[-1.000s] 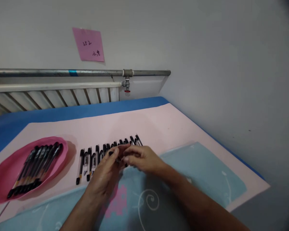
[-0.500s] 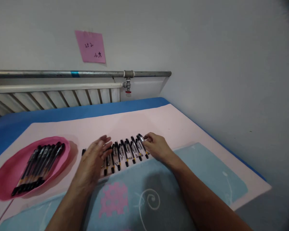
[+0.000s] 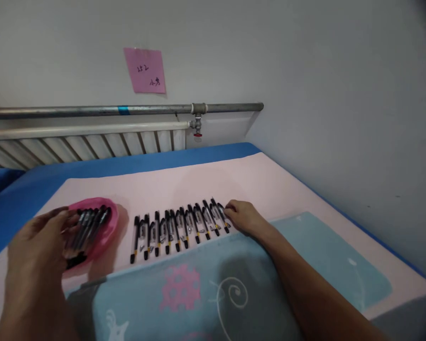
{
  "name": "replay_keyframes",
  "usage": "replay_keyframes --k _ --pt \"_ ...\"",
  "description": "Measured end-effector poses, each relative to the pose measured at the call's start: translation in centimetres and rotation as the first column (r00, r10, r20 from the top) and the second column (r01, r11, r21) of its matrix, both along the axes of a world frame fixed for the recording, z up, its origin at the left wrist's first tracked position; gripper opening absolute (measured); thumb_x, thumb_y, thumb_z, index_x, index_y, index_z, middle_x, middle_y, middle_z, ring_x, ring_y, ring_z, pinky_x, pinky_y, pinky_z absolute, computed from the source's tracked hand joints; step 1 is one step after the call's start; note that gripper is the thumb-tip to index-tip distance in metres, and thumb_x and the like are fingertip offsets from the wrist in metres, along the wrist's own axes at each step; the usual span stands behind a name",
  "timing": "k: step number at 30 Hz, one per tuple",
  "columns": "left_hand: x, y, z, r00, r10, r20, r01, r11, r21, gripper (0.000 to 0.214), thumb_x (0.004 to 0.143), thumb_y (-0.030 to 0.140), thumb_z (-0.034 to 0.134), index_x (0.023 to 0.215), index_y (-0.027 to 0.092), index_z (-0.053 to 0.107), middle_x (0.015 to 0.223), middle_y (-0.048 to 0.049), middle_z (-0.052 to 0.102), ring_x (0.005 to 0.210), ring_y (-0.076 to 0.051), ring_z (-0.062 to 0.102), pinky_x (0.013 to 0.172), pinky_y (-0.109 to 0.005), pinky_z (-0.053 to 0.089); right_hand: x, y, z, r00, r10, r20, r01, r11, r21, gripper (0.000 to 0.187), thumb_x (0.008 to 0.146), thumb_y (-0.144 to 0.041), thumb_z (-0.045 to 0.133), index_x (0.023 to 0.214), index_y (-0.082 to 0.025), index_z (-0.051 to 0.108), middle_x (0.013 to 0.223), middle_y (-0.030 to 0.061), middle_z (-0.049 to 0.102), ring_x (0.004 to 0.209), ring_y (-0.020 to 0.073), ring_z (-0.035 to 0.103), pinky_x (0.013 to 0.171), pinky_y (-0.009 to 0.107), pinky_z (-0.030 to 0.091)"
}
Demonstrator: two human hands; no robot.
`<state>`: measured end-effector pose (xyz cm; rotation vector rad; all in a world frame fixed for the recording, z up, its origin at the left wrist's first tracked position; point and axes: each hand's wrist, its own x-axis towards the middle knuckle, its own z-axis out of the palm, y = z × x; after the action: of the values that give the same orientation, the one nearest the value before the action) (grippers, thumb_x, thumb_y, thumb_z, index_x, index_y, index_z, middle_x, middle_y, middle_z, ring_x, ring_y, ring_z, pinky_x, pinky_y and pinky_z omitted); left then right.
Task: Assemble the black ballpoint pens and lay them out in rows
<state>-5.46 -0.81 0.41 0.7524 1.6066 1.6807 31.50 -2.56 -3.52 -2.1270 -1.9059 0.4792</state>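
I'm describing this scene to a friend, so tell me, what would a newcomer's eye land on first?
First the neat row of black pens across the pink sheet in the middle, with the right hand at its right end. Next, the pink dish on the left holding more pens, the left hand over it. Then the pink note high on the grey wall.

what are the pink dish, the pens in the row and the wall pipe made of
Pink dish: probably plastic, going by its smooth, slightly shiny surface and thin rim.
Pens in the row: likely plastic, with clear barrels, black caps and shiny clips that may be metal.
Wall pipe: metal, dull grey, joined by a coupling.
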Motion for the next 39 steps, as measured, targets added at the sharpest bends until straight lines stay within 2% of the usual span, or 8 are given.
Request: replay_keyframes --k 2,4,8,13,17,22,29,39 --pt "-0.6 -0.3 0.4 0.964 0.078 -0.253 -0.121 0.98 -0.16 0.022 0.062 0.026 0.063 0.082 0.018 0.06 0.06 0.003 0.058 0.053 -0.015 0.051 0.043 -0.025 0.04 -0.1 0.1 0.2 1.0 0.014 0.017 -0.014 1.0 -0.012 0.026 0.079 -0.022 0.042 0.087 -0.014 0.066 0.086 0.007 0.067 0.08 0.0159 0.059 0.068 0.022 0.039" --pt "-1.0 -0.3 0.5 0.803 -0.034 -0.595 -0.183 0.936 -0.301 0.026 0.071 0.03 0.052 0.091 0.016 0.06 0.071 -0.0021 0.062 0.062 -0.019 0.056 0.05 -0.029 0.043 -0.1 0.2 0.4 1.0 -0.011 0.016 0.011 1.0 -0.029 0.026 0.079 -0.023 0.041 0.087 -0.015 0.065 0.087 0.0075 0.067 0.082 0.0177 0.059 0.07 0.024 0.04" --pt "-2.2 0.7 -0.9 0.619 -0.164 -0.768 -0.254 0.884 -0.393 0.022 0.068 0.027 0.052 0.083 0.016 0.064 0.074 -0.009 0.065 0.074 -0.027 0.059 0.065 -0.036 0.043 -0.1 0.4 0.9 0.997 -0.078 -0.019 0.078 0.997 0.002 0.027 0.081 -0.026 0.04 0.09 -0.016 0.064 0.091 0.0081 0.067 0.083 0.0198 0.059 0.072 0.026 0.04" --pt "-2.8 2.0 -2.9 0.526 -0.242 -0.815 -0.31 0.838 -0.449 0.025 0.066 0.026 0.052 0.084 0.016 0.066 0.083 -0.0162 0.066 0.083 -0.034 0.059 0.069 -0.04 0.041 -0.6 -0.2 2.0 0.99 -0.108 -0.089 0.11 0.994 0.018 0.025 0.08 -0.028 0.042 0.09 -0.017 0.063 0.09 0.0078 0.066 0.081 0.0198 0.059 0.071 0.027 0.04" --pt "-3.0 2.3 -3.3 0.488 -0.218 -0.845 -0.387 0.814 -0.433 0.035 0.069 0.028 0.05 0.096 0.013 0.064 0.1 -0.0213 0.062 0.095 -0.036 0.055 0.073 -0.043 0.04 -0.8 -0.2 1.9 0.99 -0.096 -0.107 0.099 0.995 0.025 0.023 0.079 -0.028 0.042 0.086 -0.018 0.063 0.086 0.0071 0.067 0.077 0.0195 0.059 0.068 0.028 0.04" --pt "-3.4 2.6 -3.8 0.494 -0.254 -0.831 -0.371 0.803 -0.466 0.034 0.069 0.031 0.051 0.093 0.011 0.065 0.092 -0.0214 0.064 0.091 -0.035 0.057 0.072 -0.04 0.041 -0.6 -0.1 1.3 0.989 -0.044 -0.138 0.053 0.997 0.059 0.023 0.079 -0.03 0.042 0.083 -0.02 0.062 0.081 0.0064 0.067 0.071 0.0186 0.059 0.065 0.028 0.04" --pt "-4.1 2.9 -3.8 0.52 -0.255 -0.815 -0.364 0.797 -0.482 0.049 0.069 0.036 0.052 0.107 0.007 0.059 0.098 -0.0232 0.063 0.093 -0.035 0.057 0.071 -0.038 0.041 -0.4 -0.1 0.7 0.99 -0.021 -0.142 0.033 0.996 0.085 0.021 0.078 -0.03 0.044 0.082 -0.021 0.063 0.079 0.0044 0.066 0.073 0.0194 0.06 0.065 0.029 0.041" --pt "-3.6 2.8 -3.9 0.505 -0.312 -0.804 -0.32 0.798 -0.511 0.03 0.069 0.035 0.05 0.077 0.013 0.068 0.078 -0.0201 0.066 0.08 -0.035 0.06 0.065 -0.04 0.041 -1.0 -0.5 1.3 0.992 0.038 -0.118 -0.028 0.996 0.084 0.024 0.078 -0.03 0.041 0.08 -0.019 0.062 0.074 0.004 0.066 0.067 0.0177 0.059 0.061 0.026 0.041"
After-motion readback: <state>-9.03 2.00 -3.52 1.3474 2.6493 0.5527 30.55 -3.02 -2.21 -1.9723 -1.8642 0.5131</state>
